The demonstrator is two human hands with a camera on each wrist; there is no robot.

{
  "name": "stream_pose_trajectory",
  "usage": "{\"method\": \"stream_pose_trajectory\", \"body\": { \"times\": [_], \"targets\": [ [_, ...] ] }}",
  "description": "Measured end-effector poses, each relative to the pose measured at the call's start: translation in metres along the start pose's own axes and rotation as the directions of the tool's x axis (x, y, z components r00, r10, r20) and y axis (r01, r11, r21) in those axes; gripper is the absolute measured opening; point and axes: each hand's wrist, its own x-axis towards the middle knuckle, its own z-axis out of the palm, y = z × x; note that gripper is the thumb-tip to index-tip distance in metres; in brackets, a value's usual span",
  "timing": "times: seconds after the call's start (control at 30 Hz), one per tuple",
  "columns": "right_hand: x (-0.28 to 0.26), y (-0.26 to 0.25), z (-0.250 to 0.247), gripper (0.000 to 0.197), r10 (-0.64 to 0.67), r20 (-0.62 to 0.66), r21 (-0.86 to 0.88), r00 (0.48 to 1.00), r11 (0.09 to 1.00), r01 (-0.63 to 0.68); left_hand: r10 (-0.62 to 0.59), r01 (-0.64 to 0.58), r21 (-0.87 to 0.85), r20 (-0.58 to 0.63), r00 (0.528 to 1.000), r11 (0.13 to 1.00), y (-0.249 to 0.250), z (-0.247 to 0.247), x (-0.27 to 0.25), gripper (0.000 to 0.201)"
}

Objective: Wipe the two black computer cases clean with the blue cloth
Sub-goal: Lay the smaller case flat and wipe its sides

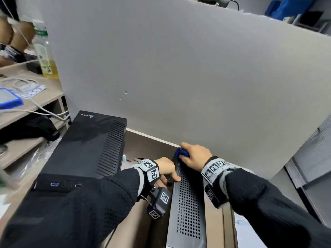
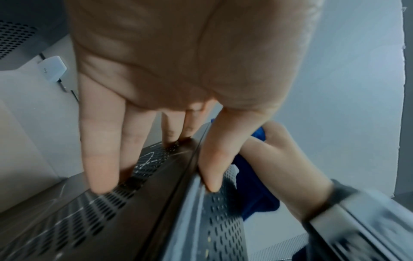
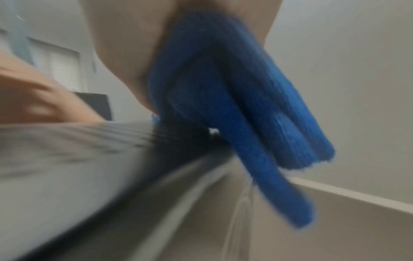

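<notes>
Two black computer cases show in the head view. The larger case point(image 1: 86, 149) lies at the left, untouched. The smaller case point(image 1: 188, 203) has a perforated panel facing up. My left hand point(image 1: 168, 170) grips its near left edge, with the thumb on the top panel and the fingers down the side face. In the left wrist view the left hand point(image 2: 154, 176) straddles that edge of the case point(image 2: 134, 220). My right hand point(image 1: 195, 156) holds the bunched blue cloth point(image 1: 182, 153) at the case's far end. The cloth point(image 3: 234, 106) hangs from the palm beside the blurred case point(image 3: 78, 167).
A tall grey partition board point(image 1: 179, 68) stands right behind the cases. To the left is a wooden shelf desk point(image 1: 35, 104) with a bottle point(image 1: 44, 51), white cables and a blue-edged device point(image 1: 9, 99). A tan surface point(image 1: 148, 145) runs between the cases, and a white cabinet point(image 1: 313, 158) stands at the right.
</notes>
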Motion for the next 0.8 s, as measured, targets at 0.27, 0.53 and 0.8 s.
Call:
{"method": "stream_pose_trajectory", "body": {
  "times": [0.27, 0.53, 0.8],
  "targets": [
    [0.009, 0.009, -0.008, 0.021, 0.089, 0.023, -0.046, 0.996, 0.995, -0.088, 0.054, -0.056, -0.085, -0.022, 0.998, 0.995, -0.005, 0.005, -0.012, 0.051],
    [-0.046, -0.004, -0.001, 0.020, -0.072, 0.101, -0.005, 0.992, 0.997, 0.073, 0.119, -0.134, -0.147, -0.108, 0.987, 0.980, -0.014, 0.016, -0.016, 0.070],
    [-0.060, -0.029, -0.005, 0.020, -0.108, 0.100, -0.116, 0.989, 0.986, 0.120, 0.041, -0.042, 0.153, 0.015, 0.999, 0.987, -0.040, 0.031, -0.043, 0.108]
  ]
}}
